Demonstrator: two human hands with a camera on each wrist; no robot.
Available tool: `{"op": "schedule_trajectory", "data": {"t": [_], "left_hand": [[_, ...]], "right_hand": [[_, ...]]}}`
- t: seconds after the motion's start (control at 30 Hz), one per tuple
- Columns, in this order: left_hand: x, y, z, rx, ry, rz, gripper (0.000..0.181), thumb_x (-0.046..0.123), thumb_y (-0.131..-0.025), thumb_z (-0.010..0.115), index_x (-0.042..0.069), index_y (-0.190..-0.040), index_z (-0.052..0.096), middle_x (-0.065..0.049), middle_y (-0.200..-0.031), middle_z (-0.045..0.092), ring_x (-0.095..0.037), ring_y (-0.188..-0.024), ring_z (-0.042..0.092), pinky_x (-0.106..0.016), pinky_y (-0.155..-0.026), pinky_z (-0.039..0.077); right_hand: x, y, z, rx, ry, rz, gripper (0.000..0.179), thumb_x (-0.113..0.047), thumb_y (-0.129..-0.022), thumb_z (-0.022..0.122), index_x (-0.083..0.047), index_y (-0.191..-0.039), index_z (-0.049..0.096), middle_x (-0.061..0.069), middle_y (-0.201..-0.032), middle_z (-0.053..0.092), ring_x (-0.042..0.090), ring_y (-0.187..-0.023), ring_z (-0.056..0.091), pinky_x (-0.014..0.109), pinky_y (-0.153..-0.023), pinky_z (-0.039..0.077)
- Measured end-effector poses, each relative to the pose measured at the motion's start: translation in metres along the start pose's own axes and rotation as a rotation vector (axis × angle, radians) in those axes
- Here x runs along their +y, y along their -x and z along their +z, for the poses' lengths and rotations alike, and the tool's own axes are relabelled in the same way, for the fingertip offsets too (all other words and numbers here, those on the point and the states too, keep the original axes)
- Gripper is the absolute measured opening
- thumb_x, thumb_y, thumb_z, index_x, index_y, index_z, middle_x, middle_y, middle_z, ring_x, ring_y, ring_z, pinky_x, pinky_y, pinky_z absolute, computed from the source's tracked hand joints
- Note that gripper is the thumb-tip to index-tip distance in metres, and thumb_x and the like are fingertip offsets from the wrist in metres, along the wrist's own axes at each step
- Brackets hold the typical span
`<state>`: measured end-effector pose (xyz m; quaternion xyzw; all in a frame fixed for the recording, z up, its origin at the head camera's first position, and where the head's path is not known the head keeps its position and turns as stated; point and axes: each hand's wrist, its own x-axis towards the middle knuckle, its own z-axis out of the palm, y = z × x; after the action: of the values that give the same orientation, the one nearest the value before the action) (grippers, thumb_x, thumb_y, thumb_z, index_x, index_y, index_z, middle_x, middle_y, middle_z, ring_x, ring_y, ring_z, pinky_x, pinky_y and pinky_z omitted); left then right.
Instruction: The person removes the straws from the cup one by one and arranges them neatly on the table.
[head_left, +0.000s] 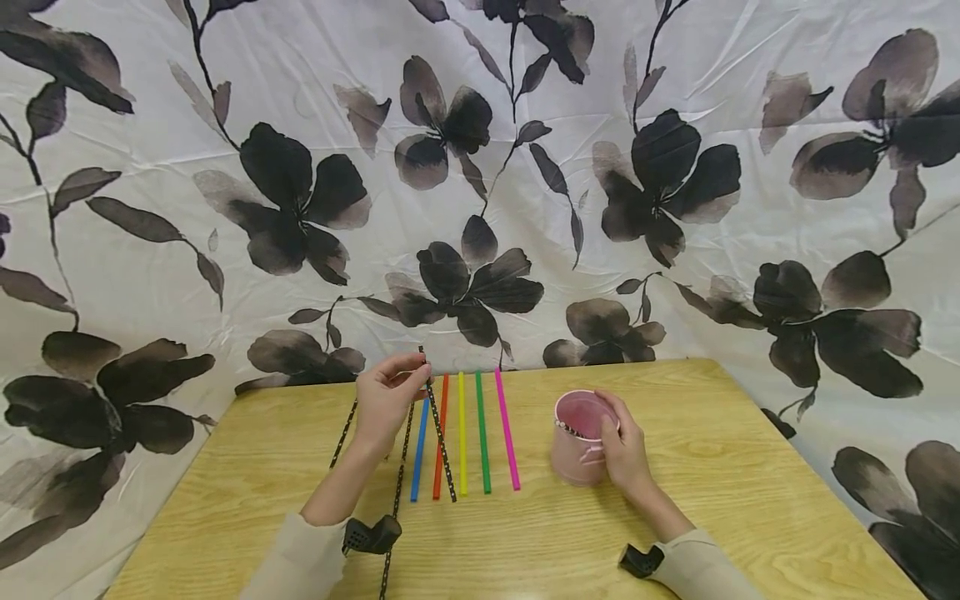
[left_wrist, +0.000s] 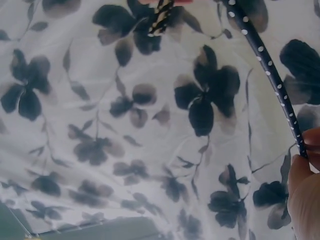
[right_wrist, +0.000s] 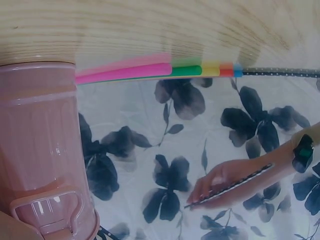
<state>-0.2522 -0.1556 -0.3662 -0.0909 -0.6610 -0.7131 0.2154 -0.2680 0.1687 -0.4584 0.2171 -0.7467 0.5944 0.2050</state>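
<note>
My left hand (head_left: 386, 408) pinches a black straw with white dots (head_left: 438, 433) near its upper end, slanted above the table. In the left wrist view the dotted straw (left_wrist: 270, 70) runs up from the thumb and fingertips. My right hand (head_left: 626, 450) grips a pink mug (head_left: 577, 458) by its right side, upright with its mouth tilted slightly toward me. A dotted straw (head_left: 572, 430) shows just inside the rim. Between the hands lie blue (head_left: 421, 454), red (head_left: 438, 475), yellow (head_left: 462, 433), green (head_left: 482, 433) and pink (head_left: 507, 429) straws, roughly side by side.
Two more black dotted straws lie at the left: one beyond the hand (head_left: 343, 433), another running under the left wrist (head_left: 400, 475). The wooden table (head_left: 750, 467) ends at a floral cloth (head_left: 555, 208) behind. Each wrist wears a black camera.
</note>
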Motion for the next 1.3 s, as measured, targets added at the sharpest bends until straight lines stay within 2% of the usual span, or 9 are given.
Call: {"op": "schedule_trajectory", "data": {"t": [0.13, 0.23, 0.4, 0.7, 0.83, 0.87, 1.03, 1.1, 1.3], "left_hand": [[0.003, 0.006, -0.014, -0.024, -0.069, -0.051, 0.025, 0.009, -0.078, 0.067, -0.003, -0.099, 0.063, -0.015, -0.09, 0.062, -0.023, -0.074, 0.062, -0.034, -0.06, 0.052], [-0.005, 0.009, -0.025, -0.029, -0.104, -0.101, 0.029, 0.014, -0.078, 0.068, -0.003, -0.101, 0.063, -0.014, -0.09, 0.062, -0.024, -0.075, 0.062, -0.035, -0.061, 0.052], [-0.013, 0.017, -0.041, -0.059, -0.159, -0.129, 0.032, 0.019, -0.077, 0.069, -0.002, -0.1, 0.063, -0.015, -0.089, 0.063, -0.02, -0.073, 0.062, -0.036, -0.062, 0.052], [-0.024, 0.035, -0.067, -0.166, -0.229, -0.184, 0.028, 0.014, -0.078, 0.068, -0.002, -0.1, 0.063, -0.02, -0.091, 0.061, -0.025, -0.075, 0.062, -0.037, -0.062, 0.052], [-0.029, 0.043, -0.076, -0.18, -0.257, -0.182, 0.026, 0.016, -0.078, 0.068, 0.001, -0.099, 0.064, -0.02, -0.09, 0.061, -0.031, -0.077, 0.06, -0.036, -0.061, 0.052], [-0.045, 0.043, -0.085, -0.208, -0.232, -0.152, 0.024, 0.015, -0.079, 0.067, 0.002, -0.099, 0.065, -0.018, -0.091, 0.061, -0.03, -0.078, 0.061, -0.034, -0.061, 0.052], [-0.065, 0.05, -0.103, -0.254, -0.237, -0.116, 0.025, 0.014, -0.08, 0.065, 0.002, -0.101, 0.064, -0.015, -0.09, 0.063, -0.027, -0.078, 0.061, -0.035, -0.059, 0.052], [-0.059, 0.056, -0.102, -0.229, -0.296, -0.177, 0.027, 0.017, -0.08, 0.066, 0.002, -0.101, 0.064, -0.018, -0.092, 0.063, -0.029, -0.079, 0.061, -0.037, -0.059, 0.052], [-0.064, 0.066, -0.109, -0.201, -0.343, -0.358, 0.033, 0.017, -0.077, 0.069, -0.003, -0.103, 0.062, -0.023, -0.097, 0.06, -0.033, -0.079, 0.06, -0.038, -0.06, 0.052]], "right_hand": [[0.018, -0.001, -0.001, 0.006, 0.007, -0.001, 0.034, -0.011, -0.094, 0.037, -0.006, -0.127, 0.043, 0.017, -0.115, 0.052, 0.018, -0.071, 0.061, 0.028, -0.051, 0.051], [0.021, -0.001, -0.001, -0.002, -0.026, 0.017, 0.034, -0.011, -0.094, 0.037, -0.008, -0.128, 0.042, 0.018, -0.115, 0.051, 0.024, -0.068, 0.062, 0.029, -0.049, 0.051], [-0.001, -0.001, -0.001, -0.007, -0.041, 0.01, 0.035, -0.003, -0.093, 0.036, 0.002, -0.126, 0.041, 0.028, -0.113, 0.049, 0.037, -0.064, 0.059, 0.029, -0.047, 0.051], [-0.002, 0.0, -0.002, -0.028, -0.074, 0.04, 0.035, -0.003, -0.093, 0.035, 0.002, -0.127, 0.039, 0.029, -0.115, 0.047, 0.022, -0.049, 0.06, 0.033, -0.04, 0.048], [-0.001, 0.0, -0.002, -0.021, -0.05, 0.014, 0.035, -0.003, -0.093, 0.035, 0.002, -0.127, 0.04, 0.028, -0.114, 0.049, 0.031, -0.062, 0.061, 0.031, -0.046, 0.05], [-0.001, -0.001, -0.002, -0.021, -0.048, 0.011, 0.035, -0.003, -0.093, 0.035, 0.002, -0.127, 0.04, 0.028, -0.113, 0.049, 0.032, -0.062, 0.061, 0.03, -0.046, 0.05], [-0.002, -0.001, -0.002, -0.024, -0.043, 0.014, 0.035, -0.003, -0.093, 0.035, 0.002, -0.127, 0.04, 0.029, -0.113, 0.049, 0.026, -0.058, 0.061, 0.031, -0.045, 0.05], [-0.002, -0.001, -0.002, -0.018, -0.031, 0.012, 0.035, -0.003, -0.092, 0.035, 0.003, -0.126, 0.04, 0.029, -0.112, 0.049, 0.025, -0.059, 0.061, 0.031, -0.046, 0.05], [0.005, -0.002, 0.0, 0.033, 0.036, -0.03, 0.034, -0.002, -0.09, 0.037, 0.002, -0.123, 0.045, 0.023, -0.109, 0.054, 0.038, -0.084, 0.056, 0.034, -0.066, 0.05]]}}
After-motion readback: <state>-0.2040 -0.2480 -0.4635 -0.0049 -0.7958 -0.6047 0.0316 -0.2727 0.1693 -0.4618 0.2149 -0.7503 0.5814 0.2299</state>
